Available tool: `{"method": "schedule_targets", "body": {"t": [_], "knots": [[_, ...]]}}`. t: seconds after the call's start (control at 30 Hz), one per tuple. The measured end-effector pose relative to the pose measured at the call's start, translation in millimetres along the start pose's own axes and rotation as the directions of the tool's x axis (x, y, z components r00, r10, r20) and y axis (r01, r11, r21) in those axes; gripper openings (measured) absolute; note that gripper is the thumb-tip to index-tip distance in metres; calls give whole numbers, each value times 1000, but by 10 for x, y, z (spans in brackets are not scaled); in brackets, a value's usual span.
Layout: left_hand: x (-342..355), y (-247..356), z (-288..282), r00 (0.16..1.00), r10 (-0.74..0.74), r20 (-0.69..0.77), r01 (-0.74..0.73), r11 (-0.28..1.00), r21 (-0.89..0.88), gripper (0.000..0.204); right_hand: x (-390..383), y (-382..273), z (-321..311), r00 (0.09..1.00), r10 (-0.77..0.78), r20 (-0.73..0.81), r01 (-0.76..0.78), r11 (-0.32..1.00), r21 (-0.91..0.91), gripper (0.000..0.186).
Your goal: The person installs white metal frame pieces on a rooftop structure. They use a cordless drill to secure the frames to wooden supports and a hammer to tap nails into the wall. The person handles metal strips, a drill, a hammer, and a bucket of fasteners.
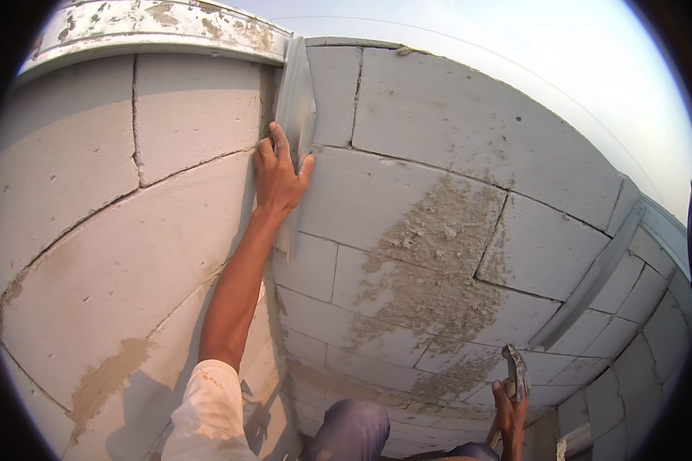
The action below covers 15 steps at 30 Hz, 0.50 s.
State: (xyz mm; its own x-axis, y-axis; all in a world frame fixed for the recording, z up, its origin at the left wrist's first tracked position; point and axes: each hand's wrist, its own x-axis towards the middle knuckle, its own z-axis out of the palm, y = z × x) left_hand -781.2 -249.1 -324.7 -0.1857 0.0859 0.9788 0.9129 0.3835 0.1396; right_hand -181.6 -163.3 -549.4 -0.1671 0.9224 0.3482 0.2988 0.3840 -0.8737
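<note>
At the inner corner of the block walls, an upright grey metal channel (294,88) reaches down from the wall top. My left hand (279,178) is raised against it, fingers to one side and thumb to the other, holding it in the corner. Low on the right, my right hand (510,415) is closed around a hammer (517,371), its metal head pointing up. Most of the hammer's handle is hidden by the hand and the lower edge.
A paint-spotted metal beam (169,27) runs along the left wall's top. Rough mortar (430,261) covers part of the facing block wall (430,100). Another metal channel (588,284) stands on the right. My knee (354,430) shows below.
</note>
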Motion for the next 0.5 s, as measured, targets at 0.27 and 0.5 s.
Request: {"method": "schedule_targets", "body": {"t": [0.27,0.5], "knots": [[36,182,24,1000,-14,-22,14,1000,-27,102,339,-987,573,940,-195,279,211,977,-30,37],[136,210,-33,996,-84,10,84,992,-91,102,526,-1745,1029,884,-161,440,185,983,-12,66]]}}
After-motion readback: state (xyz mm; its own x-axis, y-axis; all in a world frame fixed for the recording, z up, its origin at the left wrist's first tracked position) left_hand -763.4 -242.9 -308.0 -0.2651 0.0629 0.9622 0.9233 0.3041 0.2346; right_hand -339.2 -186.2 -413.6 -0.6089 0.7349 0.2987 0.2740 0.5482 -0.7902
